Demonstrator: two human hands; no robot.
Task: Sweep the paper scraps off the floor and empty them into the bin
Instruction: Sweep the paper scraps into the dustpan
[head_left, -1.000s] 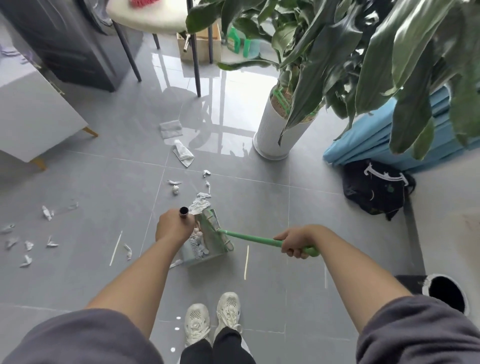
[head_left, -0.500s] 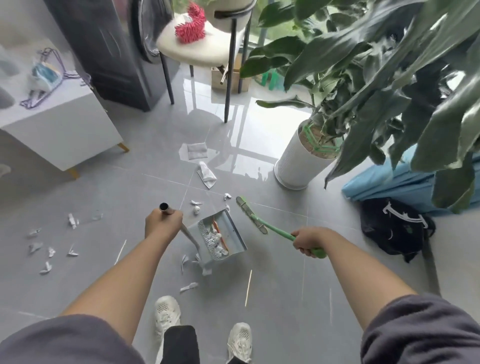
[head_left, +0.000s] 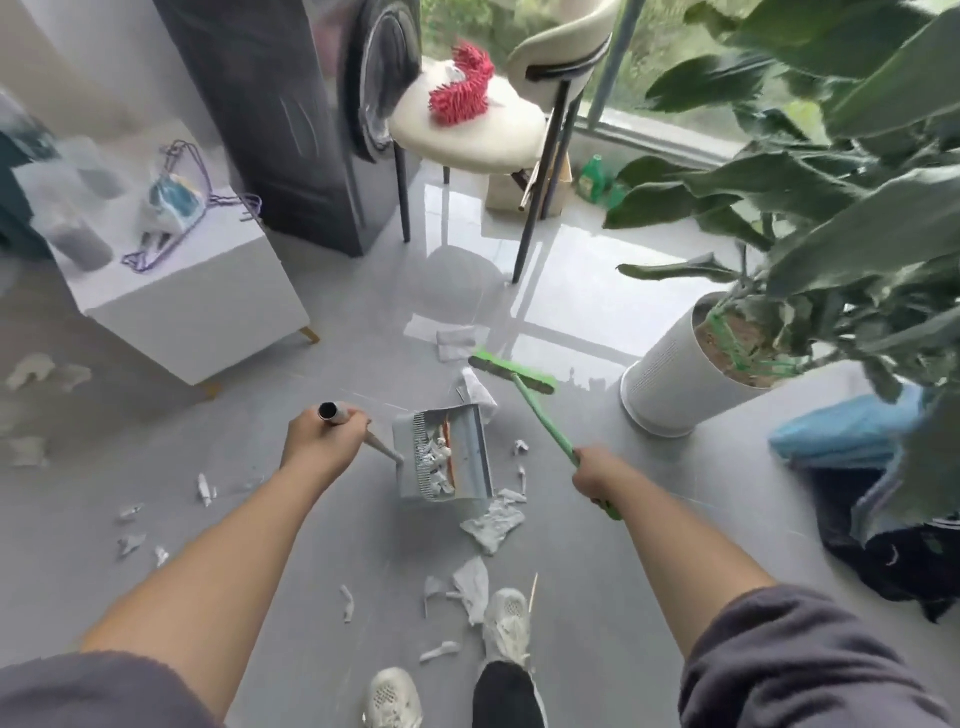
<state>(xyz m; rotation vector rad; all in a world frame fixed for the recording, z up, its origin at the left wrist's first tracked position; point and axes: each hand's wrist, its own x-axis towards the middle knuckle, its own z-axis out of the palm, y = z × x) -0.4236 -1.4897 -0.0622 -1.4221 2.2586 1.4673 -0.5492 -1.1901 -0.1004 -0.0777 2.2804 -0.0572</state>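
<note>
My left hand (head_left: 323, 441) grips the metal handle of a grey dustpan (head_left: 447, 454), which is tilted and holds several white paper scraps. My right hand (head_left: 597, 473) grips the green broom (head_left: 540, 410); its head rests out ahead, past the dustpan, near a flat paper piece (head_left: 452, 340). More paper scraps (head_left: 491, 522) lie just below the dustpan, by my shoes (head_left: 506, 621), and scattered at the left (head_left: 205, 488). No bin is in view.
A white potted plant (head_left: 670, 384) with big leaves stands at the right. A blue mat and black bag (head_left: 893, 551) lie at the far right. White cabinet (head_left: 208, 296) at the left, dark washer and cream chair (head_left: 467, 135) behind.
The view has tilted up and I have stepped forward. The dustpan lifted off the floor and turned, spilling scraps beneath it. The broom swung away from the pan, forward and outward.
</note>
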